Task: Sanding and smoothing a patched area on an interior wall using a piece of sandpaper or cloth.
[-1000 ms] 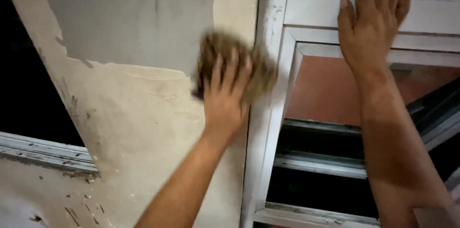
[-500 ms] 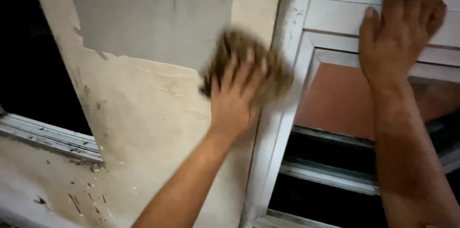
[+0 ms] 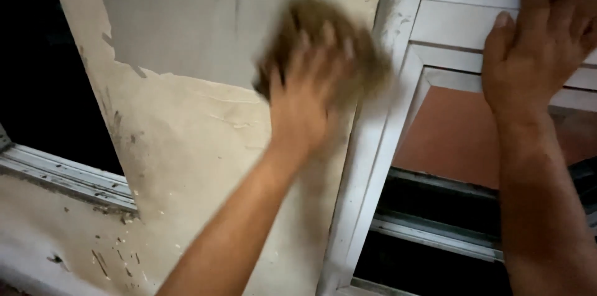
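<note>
My left hand [image 3: 306, 98] presses a brown, worn piece of sandpaper [image 3: 367, 60] flat against the cream wall pillar [image 3: 186, 147], beside the white window frame [image 3: 373, 165]. The hand and the sandpaper are blurred. My right hand [image 3: 541, 47] rests palm-down with spread fingers on the upper white frame rail [image 3: 454, 16] at the right; it holds nothing. A grey patch [image 3: 186, 16] where the coat has come off covers the upper part of the pillar, left of the sandpaper.
A dark window opening [image 3: 37, 72] lies at the left, with a dirty metal sill track [image 3: 68, 178] below it. Through the right window I see a reddish surface [image 3: 460, 140] and dark slats [image 3: 448, 209]. Chipped paint marks the lower wall [image 3: 106, 259].
My left hand with the sandpaper has shifted along the pillar near the frame edge. The view has moved, so the right hand sits further right in the picture, still on the frame.
</note>
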